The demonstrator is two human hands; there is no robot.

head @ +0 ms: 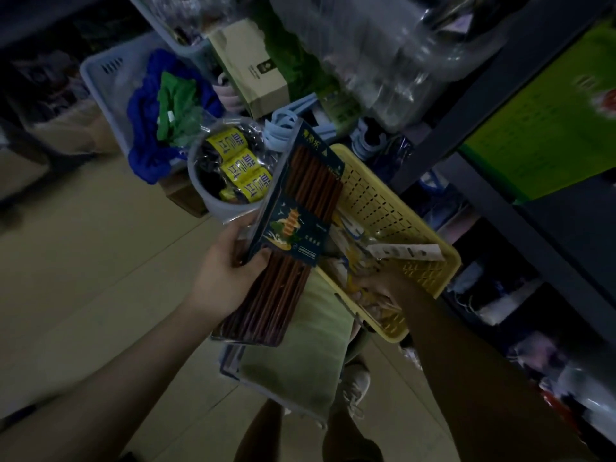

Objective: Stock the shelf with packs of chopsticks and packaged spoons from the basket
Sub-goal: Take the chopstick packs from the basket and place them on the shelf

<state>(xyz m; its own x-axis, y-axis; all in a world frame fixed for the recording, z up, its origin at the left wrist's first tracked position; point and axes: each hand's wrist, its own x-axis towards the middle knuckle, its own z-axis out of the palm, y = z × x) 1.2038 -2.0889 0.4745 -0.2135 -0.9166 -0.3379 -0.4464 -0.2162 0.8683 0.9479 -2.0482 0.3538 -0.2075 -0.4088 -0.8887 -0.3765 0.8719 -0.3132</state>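
So, on the far left a pale blue-grey crate (100,75) was parked on the floor (83,261), stuffed with blue and green netted stuff (166,111). Just right of it a round grey tub (213,201) was seen, packed with small yellow-labelled packets (241,168).

Next over, the left hand (230,265) was wrapped around a pack of chopsticks (293,228), thumb on the printed card front, fingers hidden behind it. The pack was held up off the floor, tilted, its top end reaching over the tub's rim and the near-left corner of the yellow basket (383,201). Dark brown sticks were visible above and below the dark blue card sleeve.

The basket itself was a perforated yellow one, sat low beside the dark shelf (483,181). The right hand (383,288) was down inside the basket's near end, among cellophane-wrapped packaged goods (353,248) and a white card tag (403,253). Whether anything was actually gripped there couldn't be told, too dark and blurry. Which of those packs were spoons couldn't be made out either.

Furthest right, the shelf uprights were crossed by green boxes (540,128) and clear plastic items (400,55).
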